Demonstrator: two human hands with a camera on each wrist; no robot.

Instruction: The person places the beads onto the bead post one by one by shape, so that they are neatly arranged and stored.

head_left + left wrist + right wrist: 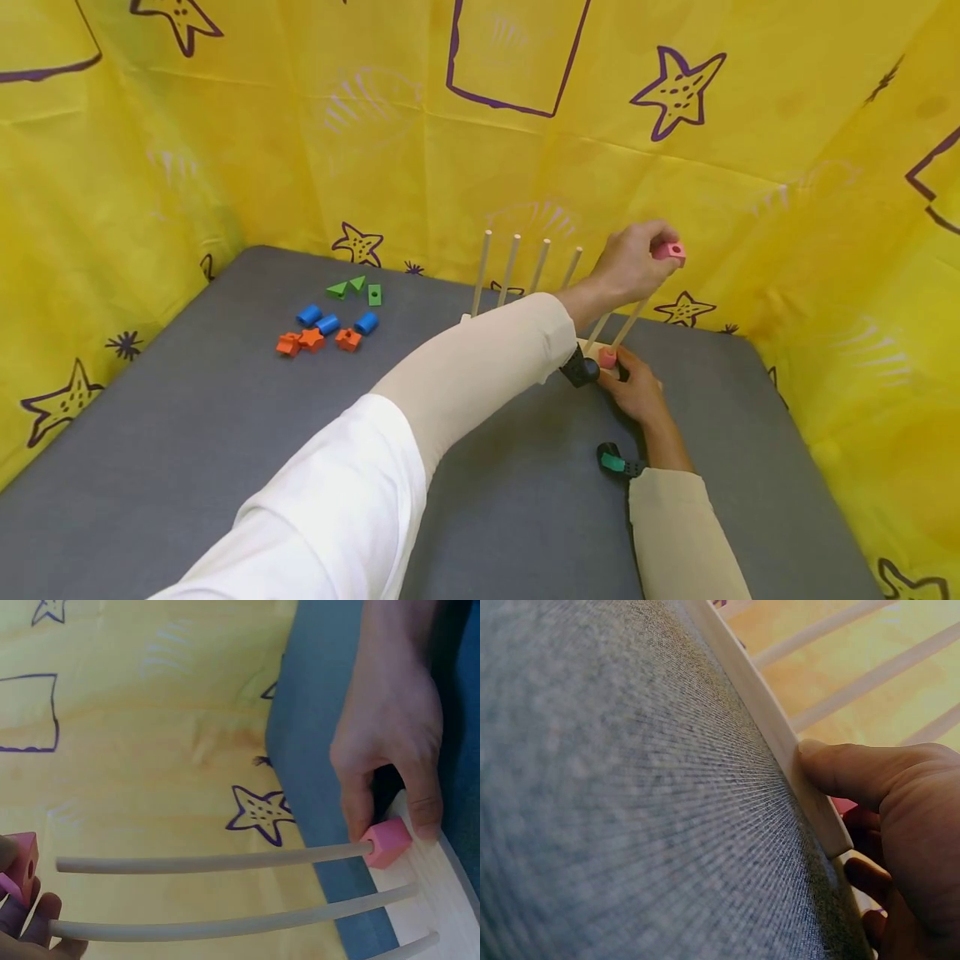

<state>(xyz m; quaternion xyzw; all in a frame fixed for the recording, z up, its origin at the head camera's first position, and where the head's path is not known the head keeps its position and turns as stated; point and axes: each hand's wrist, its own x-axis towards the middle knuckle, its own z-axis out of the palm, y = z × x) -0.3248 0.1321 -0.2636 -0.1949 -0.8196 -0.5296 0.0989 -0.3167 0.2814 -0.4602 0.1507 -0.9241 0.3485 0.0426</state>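
In the head view, my left hand (632, 265) pinches a pink block (676, 252) with a hole through it, high near the top of the rightmost peg (628, 323). The left wrist view shows this pink block (27, 862) just beyond the peg tips. A second pink block (388, 841) sits low on the end peg, at the wooden board (439, 881). My right hand (639, 392) grips the right end of the pegboard. In the right wrist view its thumb presses the board's edge (769, 712), and its fingers curl on the far side, partly hidden.
Several more upright pegs (508, 268) stand along the board, partly hidden by my left arm. On the grey table's (187, 400) left side lie green blocks (374, 294), blue cylinders (327, 324) and orange blocks (348, 339). A yellow patterned cloth (262, 150) surrounds the table's back and sides.
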